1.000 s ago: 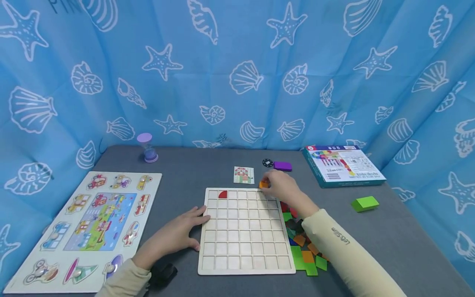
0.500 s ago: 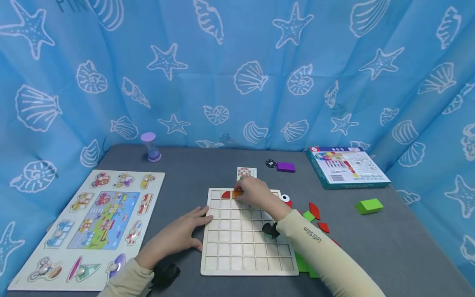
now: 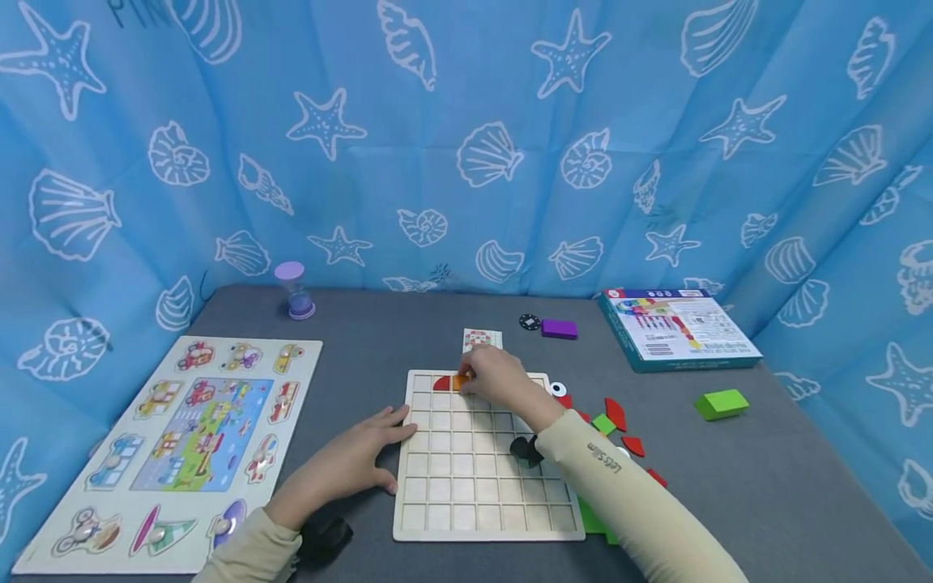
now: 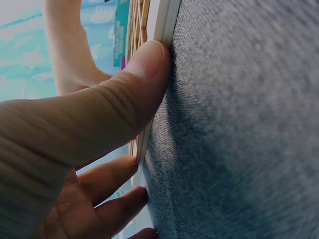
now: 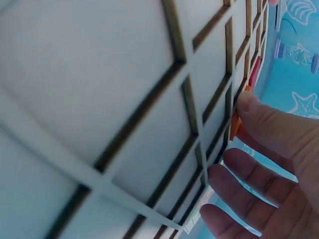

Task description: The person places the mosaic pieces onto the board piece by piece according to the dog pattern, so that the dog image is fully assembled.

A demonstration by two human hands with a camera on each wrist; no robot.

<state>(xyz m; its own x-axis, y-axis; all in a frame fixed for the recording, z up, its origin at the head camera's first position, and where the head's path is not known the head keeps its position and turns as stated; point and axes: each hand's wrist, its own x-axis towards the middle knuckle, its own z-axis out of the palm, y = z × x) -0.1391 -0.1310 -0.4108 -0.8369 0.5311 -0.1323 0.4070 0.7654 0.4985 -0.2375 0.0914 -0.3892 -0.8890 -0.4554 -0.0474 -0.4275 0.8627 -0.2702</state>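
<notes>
A pale wooden grid board point(image 3: 474, 535) lies flat in front of me in the head view. In its top row sits a red quarter-circle tile point(image 3: 441, 383). Just right of that, my right hand point(image 3: 499, 379) pinches an orange tile point(image 3: 458, 382) over the neighbouring cell; in the right wrist view the thumb presses on the orange tile point(image 5: 235, 122). Whether this tile is fully seated is hard to tell. My left hand point(image 3: 350, 460) rests at the board's left edge with spread fingers, the thumb point(image 4: 149, 59) touching its side. A small picture card point(image 3: 479, 335) behind the board is partly hidden by my right hand.
Loose red tiles point(image 3: 615, 414) and green tiles point(image 3: 592, 518) lie right of the board, partly under my right sleeve. A peg puzzle point(image 3: 182, 437) stands left, a sand timer point(image 3: 295, 290) behind. A box point(image 3: 678, 330), purple block point(image 3: 559, 329) and green block point(image 3: 722, 404) are right.
My right hand has carried the orange tile left from the board's upper right corner to beside the red tile, then stayed there. The left hand has kept its place on the board's edge.
</notes>
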